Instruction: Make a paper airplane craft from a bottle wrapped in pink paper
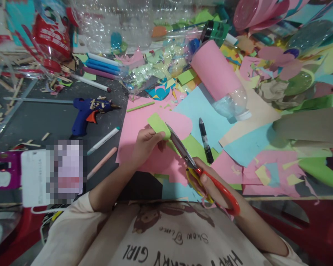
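Scissors sit at green strip's edge, clear of black pen

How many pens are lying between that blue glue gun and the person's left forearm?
2: a teal-capped white pen and a peach pen just below it in the picture. Both lie left of the left hand. Blurring nearby could hide more.

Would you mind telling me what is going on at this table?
A person's left hand holds light-green paper and the right hand holds scissors. The blades sit at the paper's edge; whether they cut into it is unclear. Pink paper lies beneath, with a glue gun off to the left and a pink-covered bottle beyond.
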A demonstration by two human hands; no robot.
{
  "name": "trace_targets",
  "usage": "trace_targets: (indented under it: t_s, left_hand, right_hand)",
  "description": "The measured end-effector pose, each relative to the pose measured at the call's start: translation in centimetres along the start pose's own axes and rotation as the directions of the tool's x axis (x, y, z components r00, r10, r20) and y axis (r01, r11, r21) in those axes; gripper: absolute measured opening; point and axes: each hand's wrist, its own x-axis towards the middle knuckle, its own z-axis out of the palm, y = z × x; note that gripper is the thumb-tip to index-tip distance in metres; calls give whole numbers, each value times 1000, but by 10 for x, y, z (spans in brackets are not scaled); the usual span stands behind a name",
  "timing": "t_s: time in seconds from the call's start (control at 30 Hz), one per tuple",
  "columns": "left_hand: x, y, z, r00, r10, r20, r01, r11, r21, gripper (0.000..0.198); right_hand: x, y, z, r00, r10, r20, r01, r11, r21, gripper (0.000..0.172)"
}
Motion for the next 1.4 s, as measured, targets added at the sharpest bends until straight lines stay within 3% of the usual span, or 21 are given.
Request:
trace_targets:
  t_s: [0.4, 0.5, 0.57, 0.63, 0.77, 0.83, 0.9, 1.03, 1.2, 1.33, 1.4]
  left_hand:
    - [0, 1, 0, 999, -36, -17, 36, 999, -24, 30]
    - [0, 3, 0, 998, -58, -24, 59, 998, 26, 33]
    - [0, 2, 0, 997, -71, -31, 73, 996, 60, 36]
    - [2, 2, 0, 996, -81, -42, 84, 993, 79, 38]
    - [4, -2, 2, 993, -91, -71, 95, 994, 54, 39]
    - [5, -3, 2, 994, -87, -68, 90, 995, 38, 39]
    - [6, -5, 1, 995, -79, -63, 82, 996, 35, 40]
    - [7, -10, -1, 995, -79, -63, 80, 997, 3, 41]
    - [7, -11, -1, 996, -70, -46, 68, 997, -26, 40]
    - [6, -10, -1, 999, -4, -35, 4, 1000, -1, 44]
    - [5, -9, -1, 999, 35, 0, -35, 999, 36, 47]
  right_hand:
    - [-2, 1, -3, 998, 46, -34, -43, 997, 66, 55]
    - [-9, -15, -11, 996, 13, -88, -17, 999, -40, 53]
    - [-14, -29, -22, 973, -14, -232, -40, 972, -230, 48]
    - [-16, -40, -37, 914, -40, -403, -162, 876, -454, 41]
    - [-5, -36, -79, 887, -131, -442, -301, 562, -770, 50]
    - [4, -26, -98, 867, -222, -447, -337, 400, -852, 45]
    - [11, -17, -112, 862, -247, -443, -364, 309, -879, 35]
    - [17, -12, -132, 859, -232, -456, -396, 263, -880, 38]
    - [13, -16, -142, 887, -262, -381, -342, 181, -922, 45]
    - [5, -24, -120, 864, -388, -322, -322, 68, -944, 38]
    - [6, -30, -98, 854, -468, -229, -165, 173, -971, 34]
